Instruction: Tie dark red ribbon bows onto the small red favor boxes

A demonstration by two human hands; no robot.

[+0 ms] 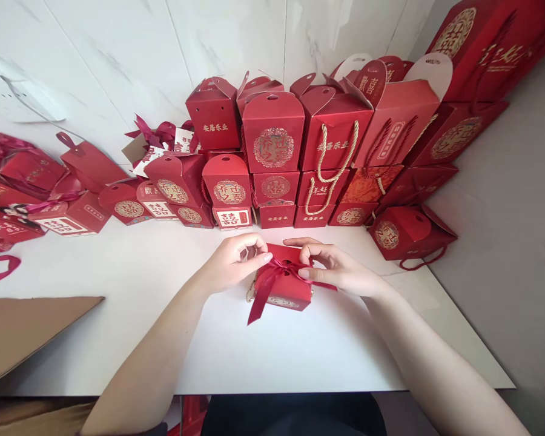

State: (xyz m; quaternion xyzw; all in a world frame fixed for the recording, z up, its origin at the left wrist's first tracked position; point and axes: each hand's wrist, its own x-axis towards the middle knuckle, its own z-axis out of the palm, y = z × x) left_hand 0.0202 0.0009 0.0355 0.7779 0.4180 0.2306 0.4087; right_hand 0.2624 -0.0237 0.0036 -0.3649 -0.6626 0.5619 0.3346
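A small red gift box (295,292) with a gold print on its front stands on the white table in front of me. Across its top runs a dark red ribbon (264,295), tied in a bow over the hole, one long tail hanging down the front left. My left hand (236,259) pinches the ribbon's loop between thumb and index finger. On the other side, my right hand (333,266) closes its thumb and fingers on the ribbon at the right of the knot. A bit of gold cord shows at the box's left side.
Stacked red gift boxes (272,136) line the back wall, some with cord handles. One box (409,233) sits at the right by the grey wall. More boxes with ribbons (72,212) are at the left. A cardboard flap (31,330) juts over the table's front left.
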